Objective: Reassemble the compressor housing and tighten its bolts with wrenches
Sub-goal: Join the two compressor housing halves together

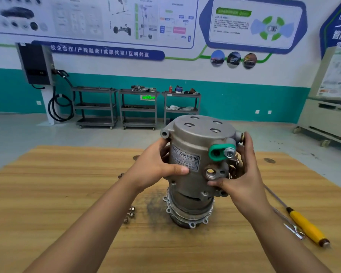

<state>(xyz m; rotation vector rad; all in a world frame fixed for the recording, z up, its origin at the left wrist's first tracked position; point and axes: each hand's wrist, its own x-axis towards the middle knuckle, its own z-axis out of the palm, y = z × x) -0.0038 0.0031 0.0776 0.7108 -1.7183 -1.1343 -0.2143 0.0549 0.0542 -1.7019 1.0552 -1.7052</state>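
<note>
A grey metal compressor housing with a label and a green port cap stands upright over the compressor's lower part, whose bolt-hole flange rests on the wooden table. My left hand grips the housing's left side, thumb across the label. My right hand grips its right side by the ports, fingers curled round the back. Several loose bolts lie on the table left of the base.
A yellow-handled screwdriver and a metal wrench lie at the table's right. One small part sits left of my left wrist. Grey shelf carts and a wall charger stand far behind.
</note>
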